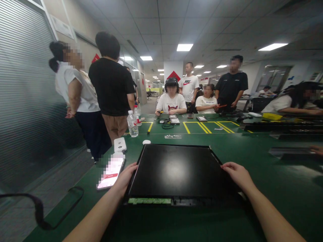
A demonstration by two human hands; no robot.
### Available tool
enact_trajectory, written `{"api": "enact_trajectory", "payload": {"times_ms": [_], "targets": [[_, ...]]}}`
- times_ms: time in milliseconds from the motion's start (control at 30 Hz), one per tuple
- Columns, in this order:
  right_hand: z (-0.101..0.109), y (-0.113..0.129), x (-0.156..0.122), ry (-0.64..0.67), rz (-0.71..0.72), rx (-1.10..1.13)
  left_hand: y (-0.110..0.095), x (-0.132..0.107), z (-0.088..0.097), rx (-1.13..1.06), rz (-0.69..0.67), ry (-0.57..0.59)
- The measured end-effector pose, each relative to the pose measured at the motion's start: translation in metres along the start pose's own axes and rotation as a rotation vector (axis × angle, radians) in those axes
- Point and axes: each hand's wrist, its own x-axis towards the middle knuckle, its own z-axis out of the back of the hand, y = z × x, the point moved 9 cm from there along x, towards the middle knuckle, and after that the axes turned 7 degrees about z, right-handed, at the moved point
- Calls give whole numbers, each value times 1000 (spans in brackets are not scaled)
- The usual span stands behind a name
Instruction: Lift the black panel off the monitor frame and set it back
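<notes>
A flat black display panel with a thin dark frame is in front of me over the green table. Along its near edge runs a green circuit board strip. My left hand grips the panel's left edge, its fingers partly hidden by the frame. On the opposite edge, my right hand has its thumb and fingers closed on the side. A phone with a lit screen lies just left of my left hand. The panel's underside is out of sight.
A white device and a clear water bottle stand at the left. Several people are around; a seated person works across the table. Long dark metal strips lie at the right. A black strap hangs near the left edge.
</notes>
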Motion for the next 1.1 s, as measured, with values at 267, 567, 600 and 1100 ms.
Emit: {"api": "enact_trajectory", "payload": {"times_ms": [267,567,600,1100], "targets": [[1,1,-1,10,-15,-4,1,7,3,8,-16,42],[1,-1,-1,11,-16,-19,-4,-2,-5,139,-72,52],[0,-1,-1,12,-14,-15,-3,-3,-6,149,-59,60],[-2,-3,0,-3,-14,32,-5,-11,-9,186,-66,61]]}}
